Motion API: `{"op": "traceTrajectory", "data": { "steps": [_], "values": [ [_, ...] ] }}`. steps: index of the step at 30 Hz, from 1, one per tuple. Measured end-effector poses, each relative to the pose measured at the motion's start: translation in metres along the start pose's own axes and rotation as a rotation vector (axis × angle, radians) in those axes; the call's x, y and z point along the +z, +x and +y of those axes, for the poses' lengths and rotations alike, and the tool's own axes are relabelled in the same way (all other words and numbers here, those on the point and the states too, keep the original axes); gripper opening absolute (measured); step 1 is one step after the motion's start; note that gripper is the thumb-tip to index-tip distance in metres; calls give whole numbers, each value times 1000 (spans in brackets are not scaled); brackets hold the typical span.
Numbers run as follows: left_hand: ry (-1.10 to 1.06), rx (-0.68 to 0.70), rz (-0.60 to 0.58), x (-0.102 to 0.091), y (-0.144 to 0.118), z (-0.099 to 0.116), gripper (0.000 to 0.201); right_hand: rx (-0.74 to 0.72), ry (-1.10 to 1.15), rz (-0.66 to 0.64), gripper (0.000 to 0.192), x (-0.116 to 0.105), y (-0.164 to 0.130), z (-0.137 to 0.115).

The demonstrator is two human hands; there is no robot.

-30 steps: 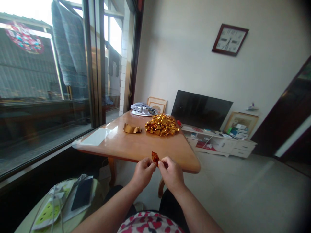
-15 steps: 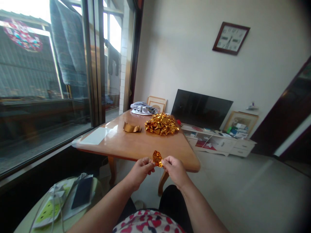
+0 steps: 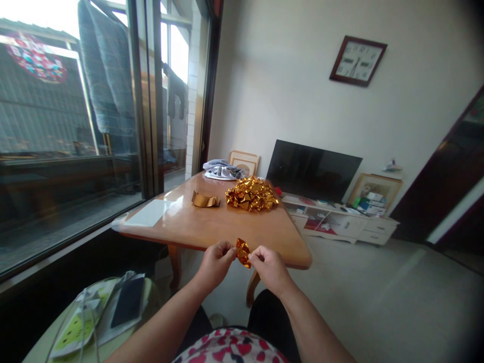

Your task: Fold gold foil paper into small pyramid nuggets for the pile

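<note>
A folded piece of shiny gold foil paper (image 3: 243, 253) is held up between my two hands, just off the near edge of the wooden table (image 3: 212, 229). My left hand (image 3: 217, 259) pinches its left side between thumb and fingers. On the other side, my right hand (image 3: 270, 264) grips the lower right edge in a pinch. Farther back on the tabletop lies a heap of folded gold foil pieces (image 3: 252, 194). Left of that heap rests a small curled stack of flat gold paper (image 3: 205, 199).
A pale sheet (image 3: 147, 213) lies at the table's left side, and folded cloth (image 3: 223, 169) sits at the far end. At lower left, a round stool (image 3: 38, 348) bears a dark phone (image 3: 128, 301) and cables. A television (image 3: 313, 169) stands beyond.
The gold foil piece has turned and now shows more of its length, tilting down to the right. Both hands have shifted their pinch slightly; the heap and the stack stay put.
</note>
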State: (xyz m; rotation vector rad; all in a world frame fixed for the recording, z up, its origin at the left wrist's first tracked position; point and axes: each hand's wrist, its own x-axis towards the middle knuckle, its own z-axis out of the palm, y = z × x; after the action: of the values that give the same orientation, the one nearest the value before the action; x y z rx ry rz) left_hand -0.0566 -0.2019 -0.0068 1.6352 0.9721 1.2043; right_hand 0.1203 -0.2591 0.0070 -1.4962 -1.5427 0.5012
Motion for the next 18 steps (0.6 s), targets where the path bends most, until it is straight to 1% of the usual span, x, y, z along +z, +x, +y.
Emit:
{"op": "traceTrajectory", "data": {
  "steps": [3, 5, 9, 14, 18],
  "values": [
    [108, 31, 16, 1, -1, 0, 26, -4, -11, -10, 23, 0, 0, -2],
    [174, 55, 24, 2, -2, 1, 24, -16, -33, 6, 23, 0, 1, -3],
    [241, 98, 15, 4, -3, 4, 23, -69, -95, 28, 23, -2, 2, -7],
    [236, 126, 15, 5, -3, 2, 21, -98, -69, 32, 25, -4, 1, -8],
    [126, 96, 6, 6, -3, -4, 22, -55, 37, 11, 25, -4, 1, -7]
  ]
}}
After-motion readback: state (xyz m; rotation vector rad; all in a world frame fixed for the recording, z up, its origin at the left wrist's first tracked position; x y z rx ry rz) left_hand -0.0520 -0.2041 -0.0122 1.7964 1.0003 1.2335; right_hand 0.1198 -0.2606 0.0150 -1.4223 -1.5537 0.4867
